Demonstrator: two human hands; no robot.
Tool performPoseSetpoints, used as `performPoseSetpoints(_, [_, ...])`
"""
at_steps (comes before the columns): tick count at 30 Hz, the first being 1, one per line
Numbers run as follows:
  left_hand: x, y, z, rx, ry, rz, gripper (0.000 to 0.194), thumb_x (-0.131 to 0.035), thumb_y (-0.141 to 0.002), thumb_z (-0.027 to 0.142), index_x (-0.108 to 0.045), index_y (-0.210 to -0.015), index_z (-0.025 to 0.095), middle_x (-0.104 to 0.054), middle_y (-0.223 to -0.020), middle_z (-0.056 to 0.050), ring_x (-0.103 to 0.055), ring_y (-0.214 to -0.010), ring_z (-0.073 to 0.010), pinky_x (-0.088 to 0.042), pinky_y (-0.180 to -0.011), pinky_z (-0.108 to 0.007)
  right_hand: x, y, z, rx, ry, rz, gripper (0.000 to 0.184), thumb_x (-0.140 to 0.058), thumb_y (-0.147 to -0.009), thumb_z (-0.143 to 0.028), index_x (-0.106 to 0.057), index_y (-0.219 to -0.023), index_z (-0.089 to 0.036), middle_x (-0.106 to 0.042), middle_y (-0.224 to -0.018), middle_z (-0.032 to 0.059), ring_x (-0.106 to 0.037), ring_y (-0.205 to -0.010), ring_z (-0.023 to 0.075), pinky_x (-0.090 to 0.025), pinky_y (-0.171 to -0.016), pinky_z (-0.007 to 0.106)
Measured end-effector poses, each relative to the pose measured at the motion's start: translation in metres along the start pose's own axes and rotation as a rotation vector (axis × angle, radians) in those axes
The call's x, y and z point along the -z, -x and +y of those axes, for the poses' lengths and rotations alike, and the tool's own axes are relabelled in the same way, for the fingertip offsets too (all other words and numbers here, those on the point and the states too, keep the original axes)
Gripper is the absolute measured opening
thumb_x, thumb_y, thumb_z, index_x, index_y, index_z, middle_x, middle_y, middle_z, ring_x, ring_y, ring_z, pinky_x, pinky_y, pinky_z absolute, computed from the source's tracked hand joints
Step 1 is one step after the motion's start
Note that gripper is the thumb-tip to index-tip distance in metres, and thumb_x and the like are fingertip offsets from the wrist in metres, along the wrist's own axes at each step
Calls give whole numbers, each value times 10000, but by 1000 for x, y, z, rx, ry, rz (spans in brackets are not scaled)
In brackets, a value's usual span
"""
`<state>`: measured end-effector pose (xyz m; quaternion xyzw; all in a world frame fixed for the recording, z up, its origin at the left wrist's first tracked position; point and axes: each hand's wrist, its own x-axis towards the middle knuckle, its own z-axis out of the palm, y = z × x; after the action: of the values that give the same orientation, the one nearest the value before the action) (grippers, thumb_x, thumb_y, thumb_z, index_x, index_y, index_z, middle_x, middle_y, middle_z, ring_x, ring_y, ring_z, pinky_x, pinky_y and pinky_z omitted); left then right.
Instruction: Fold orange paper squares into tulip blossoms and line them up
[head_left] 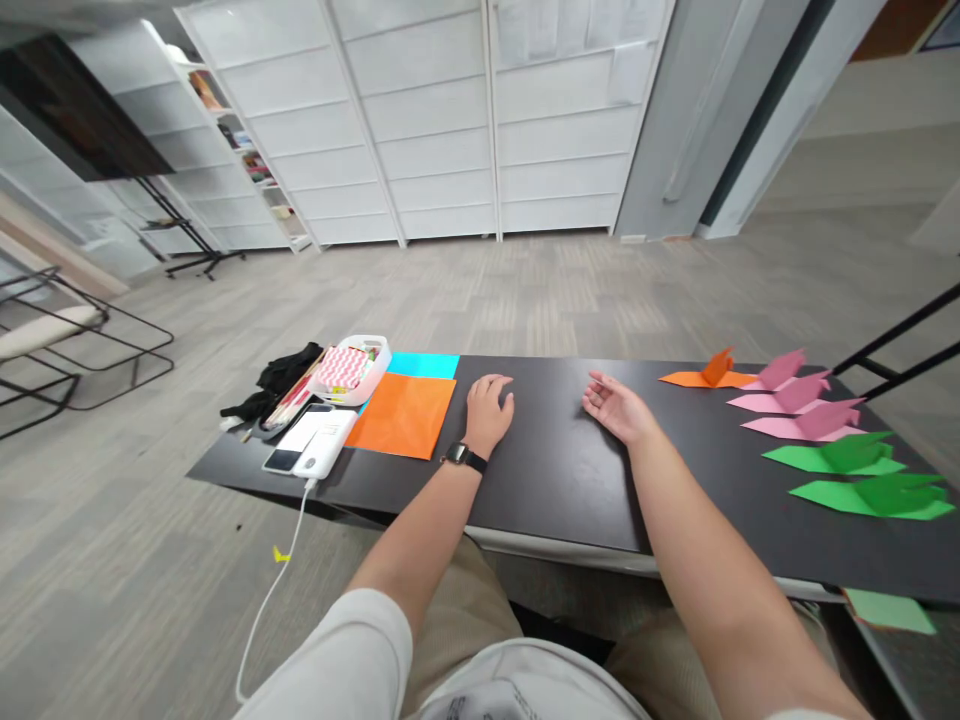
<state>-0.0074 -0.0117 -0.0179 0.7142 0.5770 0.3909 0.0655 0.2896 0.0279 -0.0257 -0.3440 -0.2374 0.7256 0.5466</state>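
Observation:
My left hand [488, 410] rests palm down on the dark table [551, 470], fingers loosely curved and apart, holding nothing. A watch with a black band [463, 457] is on that wrist. Just left of it lies a stack of orange paper [405, 415], with blue paper [426, 365] showing behind. My right hand [616, 408] is turned partly palm up over the table, its fingers a little bent and nothing in them. To its right stand folded paper birds: an orange one [716, 372], several pink ones [799, 395] and two green ones [874, 492].
At the table's left end are a white basket [379, 375] with packets, a phone [289, 450], a white device [330, 445] with a cable [274, 585], and a black cloth [289, 375]. Green paper [891, 610] lies low at right. A metal-framed chair [60, 325] stands far left.

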Motion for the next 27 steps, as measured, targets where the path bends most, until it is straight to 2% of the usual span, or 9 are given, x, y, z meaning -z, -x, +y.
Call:
performPoseSetpoints(3, [21, -9, 4, 6, 49, 76, 336, -611, -976, 187, -669, -1306, 208, -669, -1314, -142, -616, -1271, -277, -479, -1150, -477, 3, -2, -3, -32, -14, 4, 186, -698, -897, -196, -721, -1068, -268, -760, -846, -12, -754, -782, 137, -662, -838, 316])
performPoseSetpoints(7, [59, -9, -9, -4, 41, 62, 346, -651, -971, 225, -648, -1315, 188, -702, -1270, -136, -654, -1217, -262, -523, -1110, -444, 6, -4, -3, -46, -19, 21, 186, -676, -908, -188, -727, -1065, -272, -766, -849, 0, -758, -792, 145, -666, -823, 316])
performPoseSetpoints(12, [121, 24, -66, 76, -146, 0, 314, -684, -959, 296, -676, -1257, 198, -721, -1257, -126, -656, -1239, -280, -508, -1141, -461, 6, -5, -3, -32, 29, 31, 182, -697, -884, -204, -723, -1039, -295, -762, -829, 0, -755, -770, 159, -671, -817, 350])
performPoseSetpoints(16, [160, 63, -109, 114, -253, -106, 477, -710, -940, 436, -634, -1352, 209, -666, -1384, -126, -599, -1353, -277, -459, -1203, -457, 5, -6, -3, -20, 54, 34, 178, -704, -876, -208, -718, -1024, -306, -758, -816, -6, -750, -756, 158, -671, -825, 355])
performPoseSetpoints(19, [171, 86, -124, 167, -330, -205, 639, -732, -907, 540, -593, -1436, 210, -572, -1543, -156, -488, -1495, -324, -363, -1271, -525, 4, -5, -3, -22, 40, 45, 185, -684, -880, -189, -720, -1021, -304, -756, -807, -2, -746, -749, 163, -672, -815, 364])
performPoseSetpoints(22, [170, 100, -129, 218, -334, -302, 756, -744, -881, 591, -557, -1496, 193, -515, -1613, -185, -421, -1556, -368, -321, -1286, -577, 5, -4, -2, -26, 20, 51, 178, -669, -890, -183, -726, -1019, -292, -753, -811, 7, -745, -752, 163, -667, -798, 351])
performPoseSetpoints(27, [167, 103, -133, 234, -291, -267, 732, -734, -898, 541, -546, -1511, 188, -543, -1599, -175, -445, -1550, -347, -346, -1285, -559, 8, -5, -2, -22, 3, 48, 150, -669, -906, -206, -731, -1025, -273, -748, -819, 9, -743, -759, 148, -656, -804, 308])
